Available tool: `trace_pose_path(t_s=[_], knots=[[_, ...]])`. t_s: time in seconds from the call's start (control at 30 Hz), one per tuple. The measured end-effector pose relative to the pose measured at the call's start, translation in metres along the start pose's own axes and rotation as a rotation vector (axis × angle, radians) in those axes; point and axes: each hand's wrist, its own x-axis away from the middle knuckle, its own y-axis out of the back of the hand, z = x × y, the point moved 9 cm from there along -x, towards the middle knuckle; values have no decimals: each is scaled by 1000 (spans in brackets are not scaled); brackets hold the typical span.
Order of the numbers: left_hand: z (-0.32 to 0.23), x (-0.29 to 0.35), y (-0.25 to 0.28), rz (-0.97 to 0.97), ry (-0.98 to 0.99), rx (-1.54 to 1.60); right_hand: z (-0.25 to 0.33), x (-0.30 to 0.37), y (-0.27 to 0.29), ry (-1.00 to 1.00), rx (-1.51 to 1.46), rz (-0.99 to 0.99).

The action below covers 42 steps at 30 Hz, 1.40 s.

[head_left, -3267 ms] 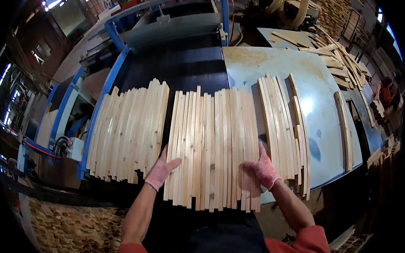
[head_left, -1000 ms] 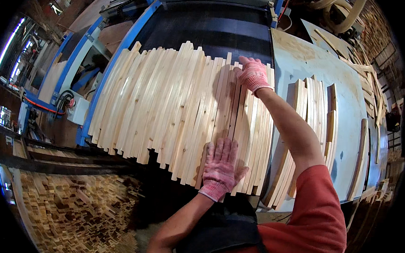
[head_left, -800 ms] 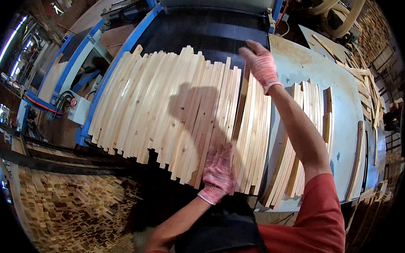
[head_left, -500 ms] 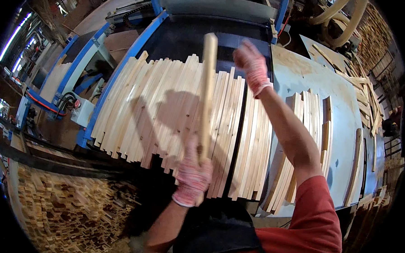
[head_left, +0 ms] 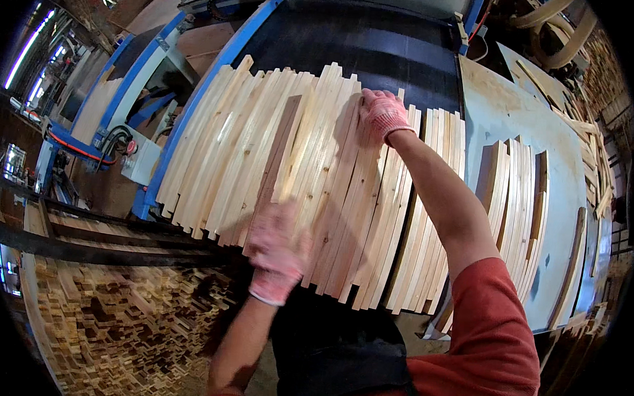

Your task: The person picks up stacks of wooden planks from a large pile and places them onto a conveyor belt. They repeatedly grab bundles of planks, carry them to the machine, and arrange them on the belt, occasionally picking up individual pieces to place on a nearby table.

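Row of pale wooden strips (head_left: 379, 222) at centre, side by side on the dark bed (head_left: 352, 44), which reaches to 12 o'clock. My right hand (head_left: 384, 116), at 1 o'clock, lies on the far ends, fingers bent — can't tell if gripping. My left hand (head_left: 279, 246), at 7 o'clock, blurs over the near ends, by the lower end of a yellower strip (head_left: 295, 146) — grip unreadable. More strips (head_left: 521, 193) on the pale worktop (head_left: 508, 107), 3 o'clock.
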Motion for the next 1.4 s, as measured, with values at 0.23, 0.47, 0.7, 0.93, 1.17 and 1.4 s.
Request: trace_pose_path(t_s=[0.23, 0.47, 0.7, 0.93, 1.17, 1.4], knots=[[-35, 20, -102, -67, -163, -291, -6, -15, 7, -95, 17, -24], [-43, 23, -65, -309, -186, -111, 16, 3, 109, -175, -823, -208], [-69, 4, 57, -499, -276, 246, 9, 87, 224, 13, -1483, -487], [44, -10, 43, -243, 171, -1, -148, 258, 145, -509, -448, -101], [25, -13, 28, -183, 230, -24, -105, 314, 77, -651, -380, 20], [93, -41, -7, -200, 142, -301, -111, 347, 152, -476, -96, -133]])
